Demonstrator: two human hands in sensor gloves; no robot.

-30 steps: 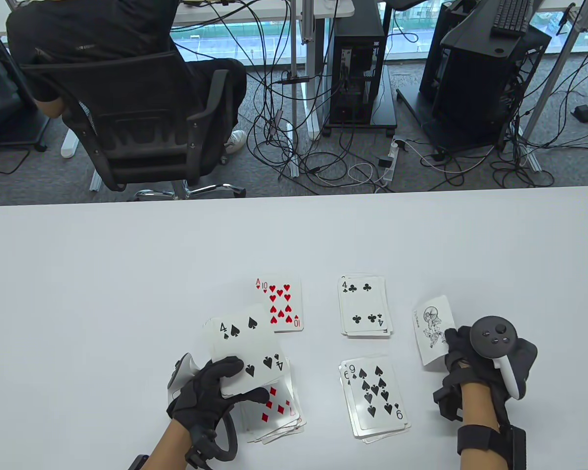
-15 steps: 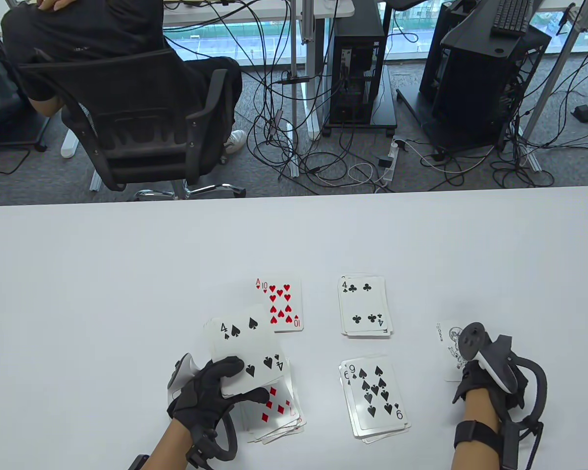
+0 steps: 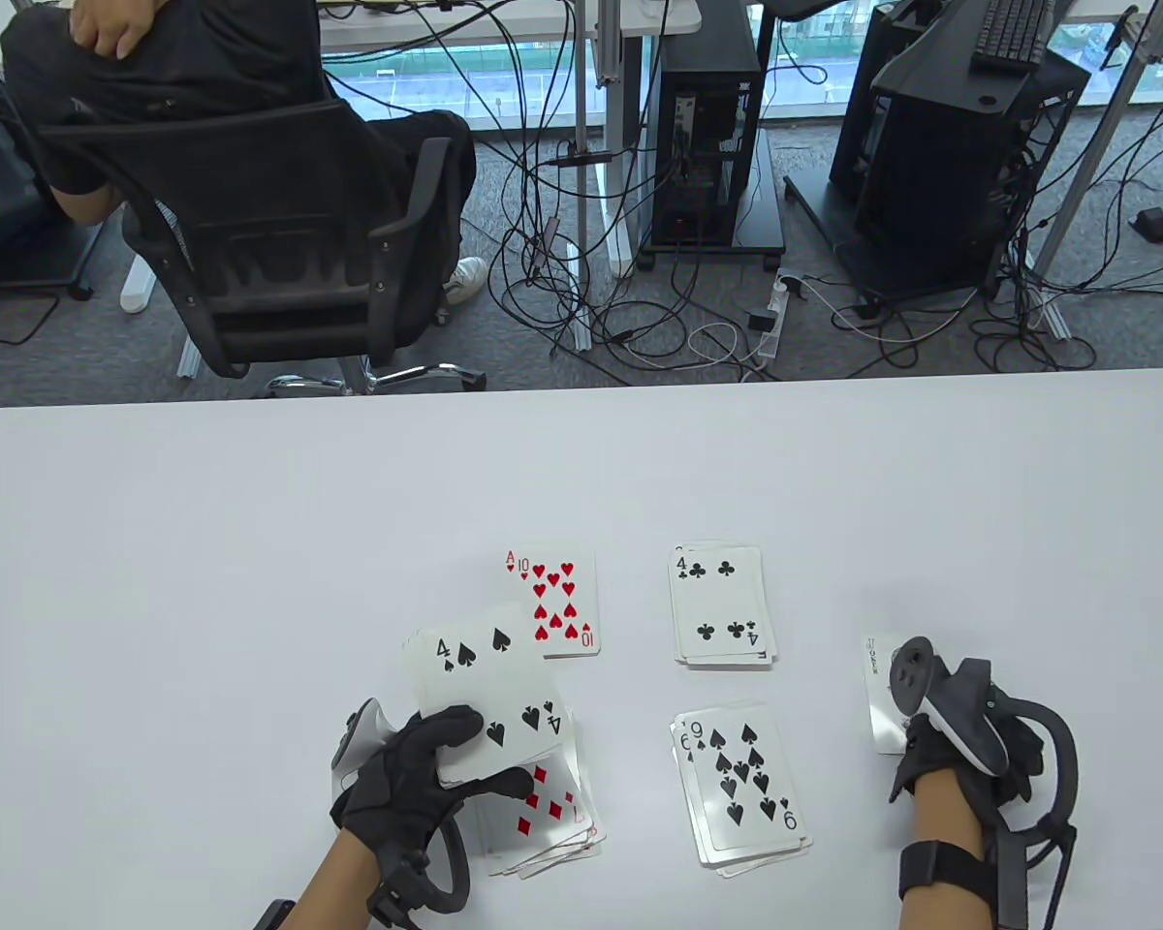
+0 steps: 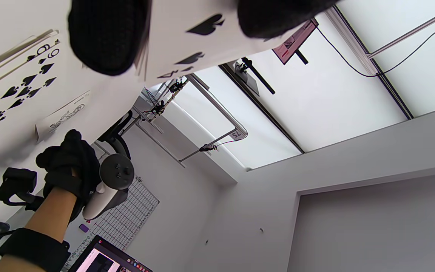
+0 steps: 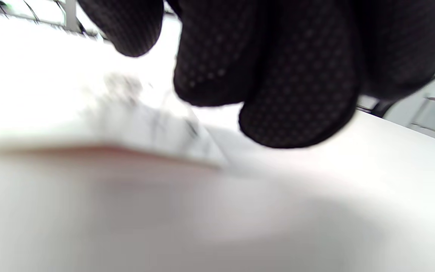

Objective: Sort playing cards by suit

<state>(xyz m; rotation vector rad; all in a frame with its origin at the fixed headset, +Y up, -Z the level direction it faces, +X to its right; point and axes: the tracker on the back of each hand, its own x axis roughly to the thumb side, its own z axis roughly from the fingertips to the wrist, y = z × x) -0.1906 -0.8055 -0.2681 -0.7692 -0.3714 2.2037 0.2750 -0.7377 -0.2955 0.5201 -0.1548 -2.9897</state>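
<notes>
My left hand (image 3: 426, 775) grips a fanned stack of cards with the 4 of spades (image 3: 489, 678) on top, thumb across its face; in the left wrist view that 4 of spades (image 4: 202, 34) sits under my fingers (image 4: 108, 34). Below the stack lies a loose diamond pile (image 3: 548, 814). My right hand (image 3: 940, 736) is at the right, fingertips over a joker card (image 3: 882, 693) lying flat on the table; the thumb is above it, not under. Face-up piles show the 10 of hearts (image 3: 554, 603), 4 of clubs (image 3: 722, 605) and 9 of spades (image 3: 741, 780).
The white table (image 3: 252, 533) stretches far to the left and back. Beyond its far edge a person sits in a black office chair (image 3: 291, 232), with computer towers (image 3: 712, 126) and floor cables behind.
My right hand came down and rolled over with the joker, which went from tilted up to flat on the table. The left hand and its cards stayed still.
</notes>
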